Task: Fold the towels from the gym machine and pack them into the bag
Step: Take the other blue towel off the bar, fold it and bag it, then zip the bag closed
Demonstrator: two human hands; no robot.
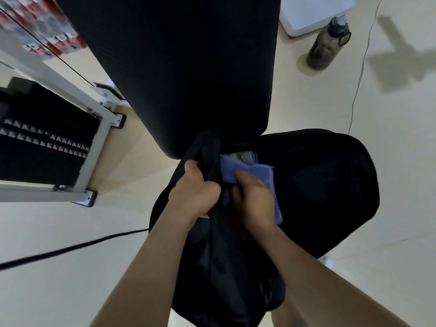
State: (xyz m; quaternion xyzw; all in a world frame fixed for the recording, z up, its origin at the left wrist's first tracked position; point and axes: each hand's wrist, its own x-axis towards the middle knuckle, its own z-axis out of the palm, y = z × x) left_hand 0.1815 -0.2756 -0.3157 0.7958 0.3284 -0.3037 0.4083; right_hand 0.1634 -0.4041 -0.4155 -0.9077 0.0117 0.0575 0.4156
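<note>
left hand (195, 192) grips bag (318, 185) edge | right hand (253, 199) grips blue towel (236, 169)

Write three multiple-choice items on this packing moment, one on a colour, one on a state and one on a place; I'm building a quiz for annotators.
1. What colour is the towel that the right hand holds?
A. White
B. Blue
C. Red

2. What is the left hand doing?
A. Hanging open
B. Pressing flat on a wall
C. Gripping the edge of the bag

3. Where is the water bottle?
A. Upright on the floor near the white box
B. Inside the bag
C. On the towel

Answers:
1. B: the cloth at the bag's mouth is blue.
2. C: its fingers curl round the black fabric.
3. A: it stands on the pale floor at the upper right.
</note>
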